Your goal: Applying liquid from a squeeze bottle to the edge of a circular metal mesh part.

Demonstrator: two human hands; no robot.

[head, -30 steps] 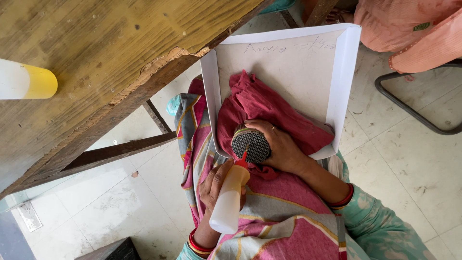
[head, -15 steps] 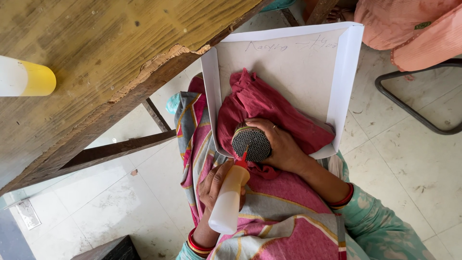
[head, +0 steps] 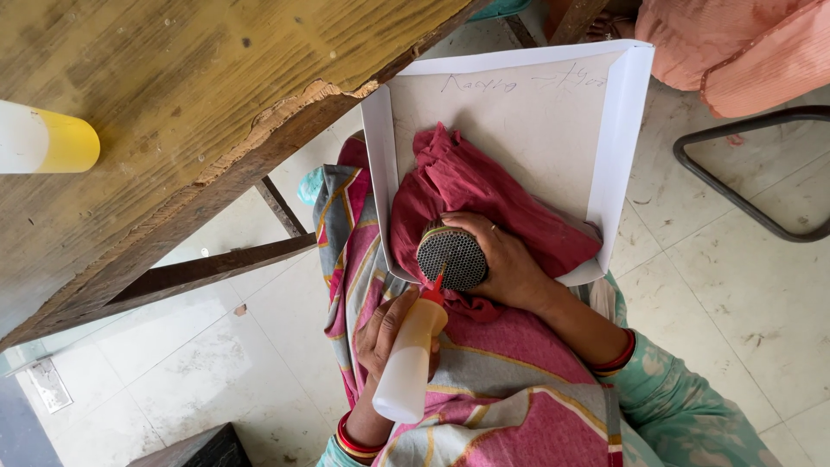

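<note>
Right hand (head: 506, 264) wraps the light, stiff mesh cylinder (head: 452, 257) by its sides; left hand (head: 389, 329) squeezes a soft bottle (head: 410, 359) below it.

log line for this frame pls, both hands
left hand: holds squeeze bottle, red nozzle at mesh cylinder | right hand: grips mesh cylinder | under: red cloth in white paper tray

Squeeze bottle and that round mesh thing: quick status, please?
Left hand grips squeeze bottle, red nozzle at round mesh piece. Right hand cups mesh piece over red cloth in white paper tray. Nothing blocking.
</note>
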